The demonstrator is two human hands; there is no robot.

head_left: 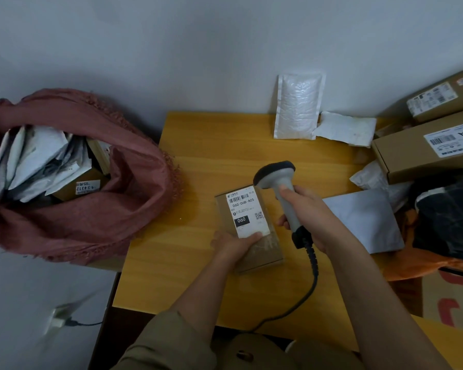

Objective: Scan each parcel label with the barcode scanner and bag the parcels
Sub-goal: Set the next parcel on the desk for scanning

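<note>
1. A small cardboard parcel [251, 231] lies near the middle of the yellow wooden table [195, 161], its white shipping label [247, 212] facing up and reading 060-06B-A05.
2. The left hand [234, 244] grips the parcel's near end, thumb on the label.
3. The right hand [309, 209] grasps the handle of the grey barcode scanner [278, 182], whose head is over the parcel's far right corner.
4. At the left, a dusty-pink fabric bag [112, 188] holds parcels.
5. A bubble mailer [297, 105] leans on the far wall; cardboard boxes [417, 156] are stacked at the right.
</note>
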